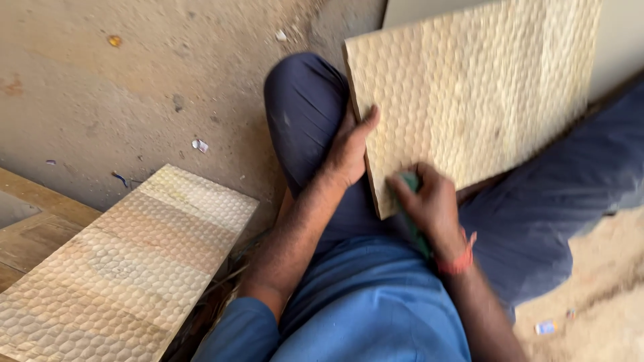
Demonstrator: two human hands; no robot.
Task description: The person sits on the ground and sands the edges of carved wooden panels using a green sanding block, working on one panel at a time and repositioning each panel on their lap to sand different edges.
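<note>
Wooden honeycomb-carved panel (469, 87) rests propped on the person's lap, left hand (349, 151) gripping its edge, right hand (429, 201) closed on a green sanding pad (410, 182) at its lower corner, most surface seemingly unrubbed.

dusty concrete floor (134, 80) with textured wooden panels (127, 268), paper scraps (200, 145)
</note>
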